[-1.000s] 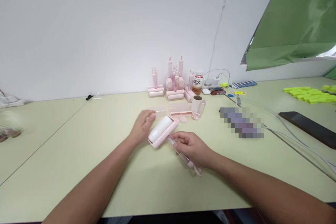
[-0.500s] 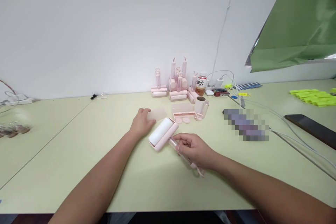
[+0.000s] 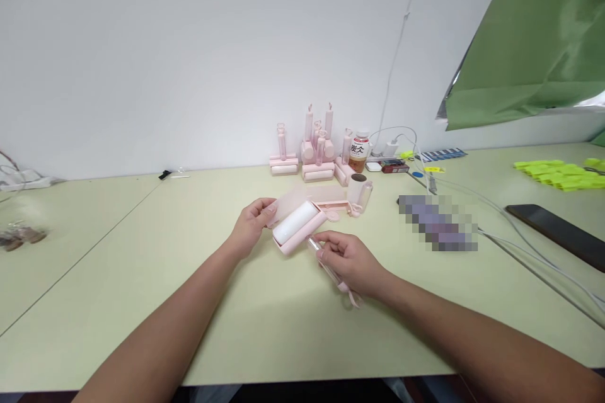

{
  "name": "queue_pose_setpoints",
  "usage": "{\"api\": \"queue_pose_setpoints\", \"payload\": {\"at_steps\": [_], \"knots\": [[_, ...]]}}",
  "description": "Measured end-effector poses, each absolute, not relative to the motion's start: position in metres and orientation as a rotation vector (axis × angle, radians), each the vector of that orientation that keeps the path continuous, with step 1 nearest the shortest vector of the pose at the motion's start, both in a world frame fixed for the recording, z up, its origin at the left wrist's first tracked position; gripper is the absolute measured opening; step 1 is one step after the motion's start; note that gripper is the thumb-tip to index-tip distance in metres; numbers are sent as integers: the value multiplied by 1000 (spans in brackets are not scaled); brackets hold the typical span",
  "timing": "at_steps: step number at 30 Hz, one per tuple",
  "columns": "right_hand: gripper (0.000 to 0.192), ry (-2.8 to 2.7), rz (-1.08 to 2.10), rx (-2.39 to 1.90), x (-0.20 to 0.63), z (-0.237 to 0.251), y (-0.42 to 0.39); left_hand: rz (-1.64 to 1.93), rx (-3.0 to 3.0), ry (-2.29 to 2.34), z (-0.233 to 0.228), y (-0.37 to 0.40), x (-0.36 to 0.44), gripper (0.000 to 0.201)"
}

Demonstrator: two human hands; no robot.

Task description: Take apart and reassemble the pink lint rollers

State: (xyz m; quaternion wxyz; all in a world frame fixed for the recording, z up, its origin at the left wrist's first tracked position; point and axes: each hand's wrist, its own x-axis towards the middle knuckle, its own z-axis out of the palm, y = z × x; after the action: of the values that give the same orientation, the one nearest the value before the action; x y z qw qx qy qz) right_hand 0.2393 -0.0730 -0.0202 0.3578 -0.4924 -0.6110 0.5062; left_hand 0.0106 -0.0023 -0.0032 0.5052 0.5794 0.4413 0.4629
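Near desk centre, right hand grips the clear handle of a pink lint roller: fingers curled round the shaft, thumb on top, closed grasp. Handle runs back under the palm; its pink loop end pokes out near the wrist. Roller head points up-left, white roll facing up in its pink cradle, sitting just above the desk or barely touching it; can't tell which.

Left hand pinches a translucent pink cover by its left edge, thumb on top, fingers under. Cover is lifted off the desk and tilted, its lower edge just beside the roll's far side, possibly touching. So both hands closed: right on the handle, left on the cover.

Behind the roller: a pink tray with a couple of small pink discs at its front edge, then a bare cardboard-core roll standing upright just right of it. Further back by the wall, a cluster of finished pink rollers standing handle-up, with a brown bottle at the right end. Charger and white cable next to that.

Far right: black phone lying flat, pile of yellow-green clips, green sheet hanging over the wall. Pixelated patch right of the tray; contents unreadable.
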Motion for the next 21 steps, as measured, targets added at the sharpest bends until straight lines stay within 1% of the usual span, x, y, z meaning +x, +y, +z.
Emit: {"api": "queue_pose_setpoints", "payload": {"at_steps": [14,17,21], "knots": [[44,-1536,1319,-1236,239,-24,-73,1068,1466,1026,-2,-12,18,46],[46,-1512,1343,-1218,238,-26,-74,1015,1516,1012,-3,-14,20,45],[42,-1515,1301,-1191,239,-24,-74,921,1643,1009,-6,-14,22,45]]}}
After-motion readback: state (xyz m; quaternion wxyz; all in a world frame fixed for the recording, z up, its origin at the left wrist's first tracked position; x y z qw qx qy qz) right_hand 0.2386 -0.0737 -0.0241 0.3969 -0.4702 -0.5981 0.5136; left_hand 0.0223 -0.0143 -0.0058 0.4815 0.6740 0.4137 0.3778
